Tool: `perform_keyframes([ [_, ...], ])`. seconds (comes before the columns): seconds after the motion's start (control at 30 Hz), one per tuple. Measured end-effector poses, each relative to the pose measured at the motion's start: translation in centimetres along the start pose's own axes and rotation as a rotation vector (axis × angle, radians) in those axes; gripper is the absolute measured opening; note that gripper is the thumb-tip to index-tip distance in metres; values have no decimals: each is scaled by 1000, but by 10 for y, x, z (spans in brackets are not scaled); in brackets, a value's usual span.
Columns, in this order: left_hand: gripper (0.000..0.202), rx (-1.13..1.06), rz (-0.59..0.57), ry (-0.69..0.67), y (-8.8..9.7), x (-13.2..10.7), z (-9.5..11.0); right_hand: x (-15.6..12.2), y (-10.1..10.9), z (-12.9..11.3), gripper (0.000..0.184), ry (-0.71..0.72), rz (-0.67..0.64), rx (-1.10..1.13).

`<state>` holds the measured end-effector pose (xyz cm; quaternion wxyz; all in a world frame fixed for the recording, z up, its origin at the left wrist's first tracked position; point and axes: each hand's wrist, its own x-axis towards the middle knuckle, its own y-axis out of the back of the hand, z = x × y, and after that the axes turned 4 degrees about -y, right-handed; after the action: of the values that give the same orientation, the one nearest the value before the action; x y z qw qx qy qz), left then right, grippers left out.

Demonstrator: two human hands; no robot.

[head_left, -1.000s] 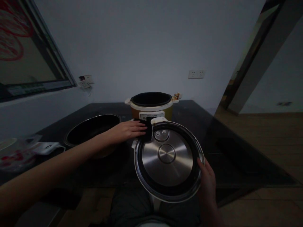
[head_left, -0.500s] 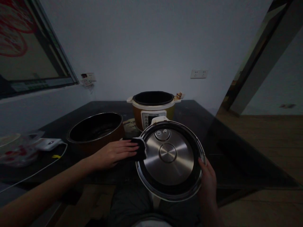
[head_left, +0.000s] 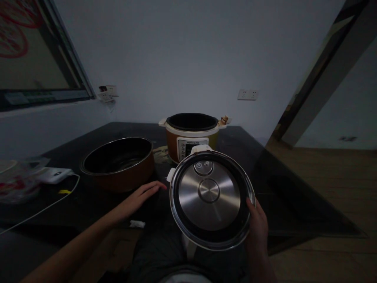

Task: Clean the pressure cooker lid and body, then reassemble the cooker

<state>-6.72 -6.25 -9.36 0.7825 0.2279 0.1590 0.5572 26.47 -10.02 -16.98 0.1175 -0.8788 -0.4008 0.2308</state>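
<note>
My right hand (head_left: 258,225) grips the right rim of a round pressure cooker lid (head_left: 209,200), tilted with its shiny metal underside towards me and a black ring round it. My left hand (head_left: 143,197) is just left of the lid, palm down with fingers stretched out; I see nothing held in it. A small white scrap or edge (head_left: 137,224) shows below that hand at the table's near edge; whether it belongs to the black cloth I cannot tell. Behind the lid stands the cooker body (head_left: 173,143), uncovered. A brown inner pot (head_left: 138,169) sits to the left.
The dark table (head_left: 282,196) reaches to the wall. At the left lie a white device with a cord (head_left: 55,175) and a clear plastic bag with red marks (head_left: 20,188). Sockets (head_left: 247,94) are on the wall behind, and a window (head_left: 44,59) is at upper left.
My left hand has left the lid's left rim and moved slightly left and down; the black cloth under it no longer shows clearly. A white tab on the lid is uncovered. My right grip stays.
</note>
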Motion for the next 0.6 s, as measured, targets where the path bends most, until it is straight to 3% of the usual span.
perform_keyframes([
  [0.27, 58, -61, -63, 80, -24, 35, 5, 5, 4, 4, 54, -5, -35, 43],
  [0.4, 50, -167, -75, 127, -23, 39, 9, 3, 4, 0, 52, -33, -45, 42],
  [0.6, 53, -193, -12, 115, -26, 38, -4, 6, 6, -3, 55, -34, -84, -17],
])
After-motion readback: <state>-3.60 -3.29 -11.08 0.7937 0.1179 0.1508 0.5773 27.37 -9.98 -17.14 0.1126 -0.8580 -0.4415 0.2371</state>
